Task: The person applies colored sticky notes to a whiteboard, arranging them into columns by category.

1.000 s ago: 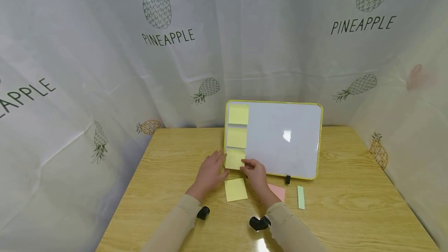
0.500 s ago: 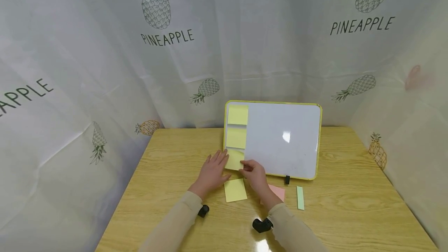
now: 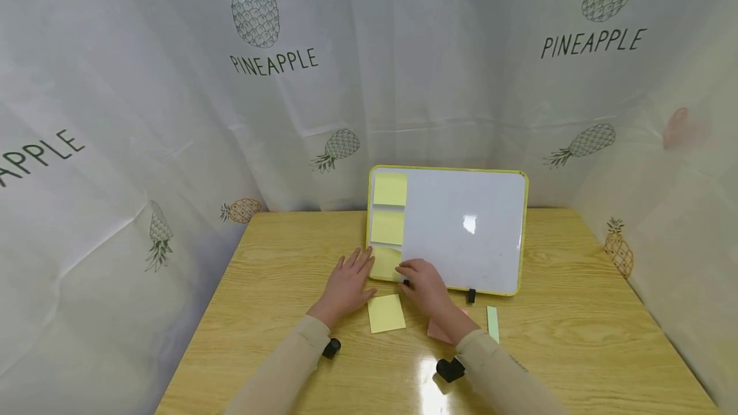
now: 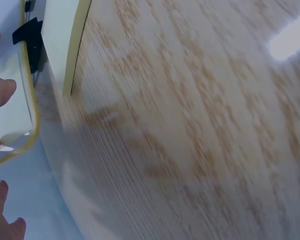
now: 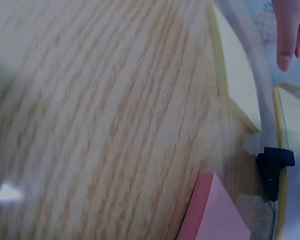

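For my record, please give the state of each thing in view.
Whiteboard, standing
Three yellow notes, on the whiteboard
Yellow pad, lying flat
Pink pad, flat, partly hidden
Green strip, flat, partly hidden
Left hand, fingers extended
Right hand, fingers bent
Curtain, hanging, creased

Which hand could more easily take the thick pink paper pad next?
Probably the right hand: it's nearer the pink pad, while the left hand is beyond the yellow square paper pad.
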Demonstrator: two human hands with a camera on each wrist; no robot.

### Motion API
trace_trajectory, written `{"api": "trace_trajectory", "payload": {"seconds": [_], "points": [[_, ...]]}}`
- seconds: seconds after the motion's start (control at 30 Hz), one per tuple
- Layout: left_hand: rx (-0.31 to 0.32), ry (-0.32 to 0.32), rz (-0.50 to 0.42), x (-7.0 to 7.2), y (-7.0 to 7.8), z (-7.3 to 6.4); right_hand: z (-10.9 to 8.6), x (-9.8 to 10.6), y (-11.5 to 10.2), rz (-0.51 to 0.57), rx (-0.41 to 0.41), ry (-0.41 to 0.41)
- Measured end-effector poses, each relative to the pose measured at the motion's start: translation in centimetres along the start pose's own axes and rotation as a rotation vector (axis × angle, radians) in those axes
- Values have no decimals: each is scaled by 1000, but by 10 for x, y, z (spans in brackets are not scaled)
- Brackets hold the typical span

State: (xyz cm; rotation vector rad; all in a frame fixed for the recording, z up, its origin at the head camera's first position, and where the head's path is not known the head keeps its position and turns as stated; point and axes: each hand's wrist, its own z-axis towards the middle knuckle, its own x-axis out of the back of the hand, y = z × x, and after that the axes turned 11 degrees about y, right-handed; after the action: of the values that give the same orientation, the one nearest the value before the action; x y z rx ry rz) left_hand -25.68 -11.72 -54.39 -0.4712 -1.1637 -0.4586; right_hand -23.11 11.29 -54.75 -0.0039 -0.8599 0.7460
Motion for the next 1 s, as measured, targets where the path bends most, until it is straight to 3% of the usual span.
{"api": "trace_trajectory", "payload": {"seconds": [0.13, 0.3, 0.77, 1.0], "points": [[-7, -6, 2, 2, -1, -2, 2, -3, 6, -96, 185, -56], [-7, -28, 12, 2, -2, -5, 6, -8, 8, -207, 275, -209], [-1, -17, 1, -4, -5, -10, 17, -22, 0, -285, 253, -365], [10, -40, -2, -2, -4, -10, 15, -23, 1, -302, 229, -373]]}}
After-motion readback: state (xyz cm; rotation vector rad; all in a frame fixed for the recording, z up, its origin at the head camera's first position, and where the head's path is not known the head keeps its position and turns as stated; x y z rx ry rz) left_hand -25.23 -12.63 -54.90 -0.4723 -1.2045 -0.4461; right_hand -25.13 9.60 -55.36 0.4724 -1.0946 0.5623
